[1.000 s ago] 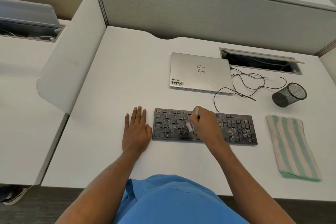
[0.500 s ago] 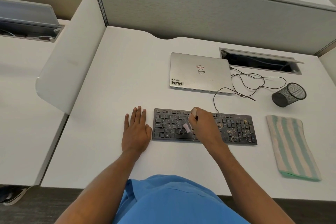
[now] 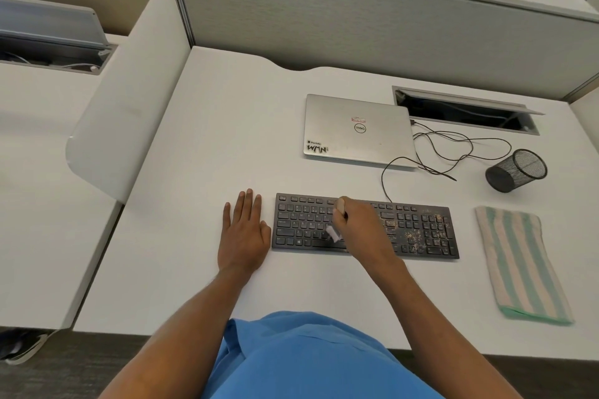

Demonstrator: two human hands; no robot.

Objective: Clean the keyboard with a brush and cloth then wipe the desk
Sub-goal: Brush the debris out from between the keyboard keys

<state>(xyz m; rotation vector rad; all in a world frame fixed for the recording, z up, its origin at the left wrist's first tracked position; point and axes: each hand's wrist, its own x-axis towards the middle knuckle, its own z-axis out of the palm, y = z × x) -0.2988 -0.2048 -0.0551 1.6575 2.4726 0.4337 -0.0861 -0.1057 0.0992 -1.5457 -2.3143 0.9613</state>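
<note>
White desk [image 3: 227,139] in a grey cubicle, left hand [image 3: 244,236] flat with fingers straight beside the black keyboard [image 3: 301,223], right hand [image 3: 363,230] curled round a small pale brush [image 3: 333,233] on the middle keys, crumbs [image 3: 418,233] over the number pad, striped cloth [image 3: 518,262] lying far right.

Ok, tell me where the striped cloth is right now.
In the head view the striped cloth lies flat on the right side of the desk, just right of the keyboard and on the near side of the tipped-over mesh cup.
</note>
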